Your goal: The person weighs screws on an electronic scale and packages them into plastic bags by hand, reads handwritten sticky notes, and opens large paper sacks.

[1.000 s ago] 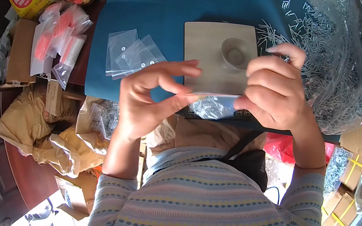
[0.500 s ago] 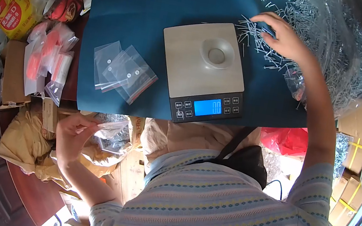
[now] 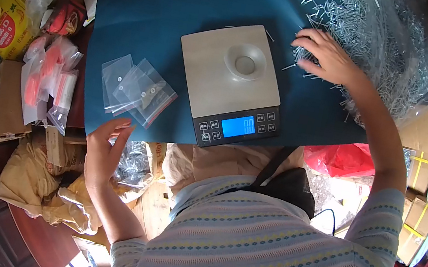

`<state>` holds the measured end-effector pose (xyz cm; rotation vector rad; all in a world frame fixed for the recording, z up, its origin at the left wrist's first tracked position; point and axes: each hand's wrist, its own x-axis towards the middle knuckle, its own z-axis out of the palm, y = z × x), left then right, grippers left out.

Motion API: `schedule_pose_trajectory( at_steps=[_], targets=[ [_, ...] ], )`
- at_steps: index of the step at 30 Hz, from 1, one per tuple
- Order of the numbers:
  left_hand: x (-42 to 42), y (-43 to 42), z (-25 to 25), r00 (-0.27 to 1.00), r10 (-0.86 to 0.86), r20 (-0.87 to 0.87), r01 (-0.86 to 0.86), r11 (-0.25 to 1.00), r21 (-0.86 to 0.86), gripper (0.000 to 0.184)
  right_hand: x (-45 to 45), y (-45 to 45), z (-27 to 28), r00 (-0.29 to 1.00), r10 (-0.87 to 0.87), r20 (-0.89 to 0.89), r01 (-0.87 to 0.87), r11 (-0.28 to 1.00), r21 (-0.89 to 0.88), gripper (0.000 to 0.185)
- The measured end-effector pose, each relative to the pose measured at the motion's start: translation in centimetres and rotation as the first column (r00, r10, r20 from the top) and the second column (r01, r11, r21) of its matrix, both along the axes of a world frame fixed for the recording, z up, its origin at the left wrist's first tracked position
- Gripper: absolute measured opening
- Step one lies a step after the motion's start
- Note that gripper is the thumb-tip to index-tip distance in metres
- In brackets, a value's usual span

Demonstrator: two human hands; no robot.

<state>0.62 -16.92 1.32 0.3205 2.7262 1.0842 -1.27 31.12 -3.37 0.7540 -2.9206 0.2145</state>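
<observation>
My right hand [image 3: 328, 56] is over the near edge of a pile of silver screws [image 3: 353, 24], fingers spread and curled among them. My left hand [image 3: 108, 149] hovers by the table's front edge, thumb and fingers apart, holding nothing. Just above it lie overlapping clear zip bags [image 3: 141, 92] with small white marks. A digital scale [image 3: 225, 67] stands between the hands, its lit display [image 3: 238, 127] showing 0.0. On its plate rests a small round dish [image 3: 246, 63] with nothing visible inside.
Large clear plastic [image 3: 409, 65] lies around the screws on the right. Packets with pink contents [image 3: 49, 70] and a yellow bag [image 3: 9, 23] sit at the left. Below the table edge are brown paper sacks [image 3: 33, 182], a bag of metal pieces [image 3: 134, 162] and a red bag [image 3: 335, 158].
The filled bag has left my left hand, which swung down left and then rose toward the table edge. My right hand moved from above the scale to the screws.
</observation>
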Motion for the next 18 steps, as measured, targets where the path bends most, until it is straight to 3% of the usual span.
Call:
schedule_pose_trajectory(
  at_steps=[2,5,9,10,13,14,18],
  targets=[
    [0.0,0.4,-0.3,1.0,-0.014,-0.019,0.014,1.0,0.016,0.017,1.0,0.2,-0.1,0.993,0.061,-0.098,-0.056,0.997,0.058,0.044],
    [0.1,1.4,-0.5,0.998,-0.049,-0.034,0.051,0.998,0.048,0.016,0.7,-0.1,-1.0,0.998,-0.007,-0.054,0.01,0.998,0.055,0.059],
    [0.4,2.8,-0.3,0.996,-0.076,-0.036,0.079,0.993,0.084,0.015,-1.4,-0.4,-3.1,0.979,-0.096,-0.179,0.074,0.99,-0.121,0.044],
    [0.4,3.0,-0.3,0.996,-0.079,-0.043,0.082,0.993,0.088,0.015,-1.6,-1.1,-3.3,0.95,-0.129,-0.285,0.088,0.985,-0.152,0.03],
    [0.5,3.2,-0.2,0.995,-0.096,-0.039,0.099,0.992,0.081,0.015,-0.4,-2.9,-2.7,0.95,-0.258,-0.174,0.214,0.948,-0.234,0.023],
    [0.4,3.1,-0.2,0.995,-0.09,-0.042,0.094,0.992,0.082,0.015,0.0,-3.2,-2.6,0.938,-0.234,-0.254,0.177,0.957,-0.228,0.022],
    [0.5,3.3,-0.5,0.996,-0.085,-0.037,0.087,0.993,0.08,0.015,0.7,-2.6,-3.4,0.939,-0.232,-0.254,0.143,0.936,-0.323,0.021]
  ],
)
